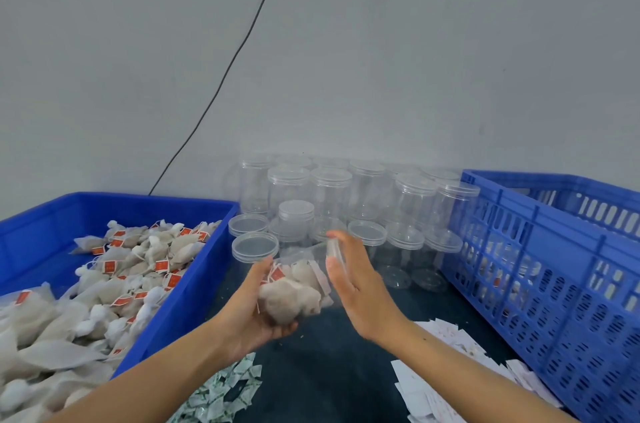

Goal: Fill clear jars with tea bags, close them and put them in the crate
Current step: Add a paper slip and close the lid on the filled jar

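My left hand (258,313) grips a clear jar (298,287) from below; the jar is tilted on its side and packed with tea bags. My right hand (356,279) is at the jar's mouth with straight fingers, pressing a clear lid (334,251) against it. The blue slotted crate (554,270) stands to the right, with filled jars dimly visible through its wall. A blue bin (194,284) on the left holds a heap of tea bags (114,284) with red tags.
Several empty clear jars (329,194) with lids stand stacked against the wall behind my hands. Small green-and-white packets (225,391) lie near the front; white paper slips (446,374) lie right. A black cable (239,52) runs down the wall.
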